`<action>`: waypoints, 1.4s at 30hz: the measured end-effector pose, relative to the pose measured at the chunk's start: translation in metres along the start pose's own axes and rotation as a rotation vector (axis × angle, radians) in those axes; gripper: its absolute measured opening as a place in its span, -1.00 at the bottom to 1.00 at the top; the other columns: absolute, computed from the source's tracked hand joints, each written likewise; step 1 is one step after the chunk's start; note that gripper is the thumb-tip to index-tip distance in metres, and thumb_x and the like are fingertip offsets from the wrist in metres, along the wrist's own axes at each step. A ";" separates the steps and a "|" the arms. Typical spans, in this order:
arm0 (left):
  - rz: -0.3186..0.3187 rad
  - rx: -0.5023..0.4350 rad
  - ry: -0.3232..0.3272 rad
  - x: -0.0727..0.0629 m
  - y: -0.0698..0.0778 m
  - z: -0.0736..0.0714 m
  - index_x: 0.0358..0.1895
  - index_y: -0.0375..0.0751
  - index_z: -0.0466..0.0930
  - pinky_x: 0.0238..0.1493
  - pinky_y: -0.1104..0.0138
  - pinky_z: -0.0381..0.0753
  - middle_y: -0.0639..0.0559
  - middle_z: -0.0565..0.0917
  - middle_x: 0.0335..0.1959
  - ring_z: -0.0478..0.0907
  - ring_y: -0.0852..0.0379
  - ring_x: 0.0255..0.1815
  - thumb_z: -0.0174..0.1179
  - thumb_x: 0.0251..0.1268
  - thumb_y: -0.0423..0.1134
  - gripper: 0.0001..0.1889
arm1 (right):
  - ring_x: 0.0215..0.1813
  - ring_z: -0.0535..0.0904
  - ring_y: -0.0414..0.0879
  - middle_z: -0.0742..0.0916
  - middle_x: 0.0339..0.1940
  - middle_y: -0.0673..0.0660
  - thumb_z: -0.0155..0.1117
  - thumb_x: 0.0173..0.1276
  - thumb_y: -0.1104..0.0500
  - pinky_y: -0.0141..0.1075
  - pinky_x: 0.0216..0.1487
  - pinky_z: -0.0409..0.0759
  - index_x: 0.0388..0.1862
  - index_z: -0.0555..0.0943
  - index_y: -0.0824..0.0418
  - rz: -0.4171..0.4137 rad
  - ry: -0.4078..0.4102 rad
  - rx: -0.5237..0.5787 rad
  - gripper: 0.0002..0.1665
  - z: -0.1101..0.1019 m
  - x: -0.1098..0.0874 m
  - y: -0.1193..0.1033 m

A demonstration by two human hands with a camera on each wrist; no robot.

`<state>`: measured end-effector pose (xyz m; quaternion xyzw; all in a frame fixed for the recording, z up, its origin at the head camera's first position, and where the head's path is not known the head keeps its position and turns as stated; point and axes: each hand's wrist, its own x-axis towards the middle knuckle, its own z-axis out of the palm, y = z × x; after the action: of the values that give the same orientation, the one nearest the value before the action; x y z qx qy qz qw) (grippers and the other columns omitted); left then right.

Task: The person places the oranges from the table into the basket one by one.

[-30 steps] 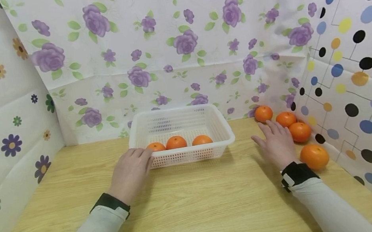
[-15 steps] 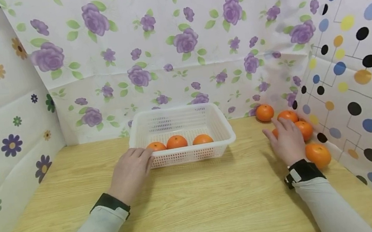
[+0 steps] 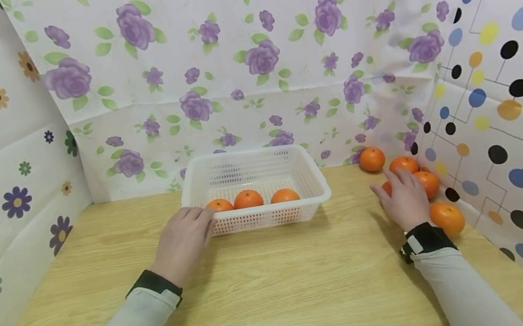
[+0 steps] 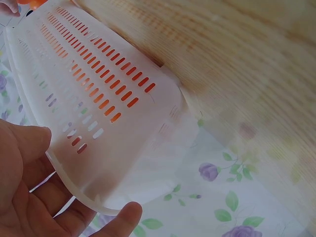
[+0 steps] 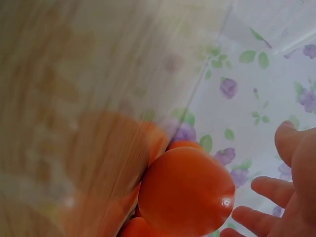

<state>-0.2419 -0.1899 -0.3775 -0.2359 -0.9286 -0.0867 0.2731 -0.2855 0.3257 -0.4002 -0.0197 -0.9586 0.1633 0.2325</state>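
The right hand point(image 3: 405, 200), fingers spread and ungripping, is beside a glossy, smooth, round orange point(image 5: 185, 192) on the tabletop point(image 3: 260, 287). The left hand point(image 3: 183, 243) grips a white perforated basket point(image 3: 255, 221); inside lie three oranges point(image 3: 248, 199).

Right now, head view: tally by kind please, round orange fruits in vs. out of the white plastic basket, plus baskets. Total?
White perforated plastic basket: 1
Round orange fruits inside it: 3
Round orange fruits on the light wooden table: 5, one mostly behind the right hand
Total: 9 visible; more could be hidden.
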 end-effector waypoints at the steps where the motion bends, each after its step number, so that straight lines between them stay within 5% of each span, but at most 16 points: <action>1: 0.002 0.000 0.000 0.000 0.000 0.000 0.22 -0.26 0.76 0.30 -0.03 0.72 -0.13 0.82 0.06 0.70 -0.16 0.15 0.36 0.65 -0.16 -0.70 | 0.60 0.20 0.57 0.34 0.64 0.54 0.25 0.74 -0.14 0.45 0.64 0.11 0.65 0.39 0.40 0.006 -0.005 0.002 -0.19 0.000 0.000 0.000; 25: -0.008 -0.013 0.005 0.001 0.000 -0.001 0.21 -0.26 0.76 0.28 -0.05 0.73 -0.13 0.82 0.05 0.70 -0.17 0.15 0.39 0.62 -0.19 -0.72 | 0.54 0.24 0.63 0.36 0.56 0.63 0.30 0.70 0.01 0.51 0.56 0.27 0.60 0.40 0.48 0.075 -0.101 -0.005 -0.25 -0.001 0.001 0.002; 42: 0.002 -0.009 0.004 0.000 0.001 0.001 0.22 -0.27 0.75 0.27 -0.04 0.74 -0.14 0.82 0.02 0.71 -0.17 0.14 0.41 0.60 -0.21 -0.70 | 0.42 0.36 0.63 0.44 0.49 0.61 0.32 0.61 0.19 0.51 0.50 0.34 0.56 0.45 0.47 0.046 -0.069 -0.002 -0.34 0.002 -0.001 0.005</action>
<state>-0.2420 -0.1892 -0.3779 -0.2376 -0.9275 -0.0911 0.2738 -0.2853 0.3301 -0.4038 -0.0364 -0.9655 0.1682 0.1956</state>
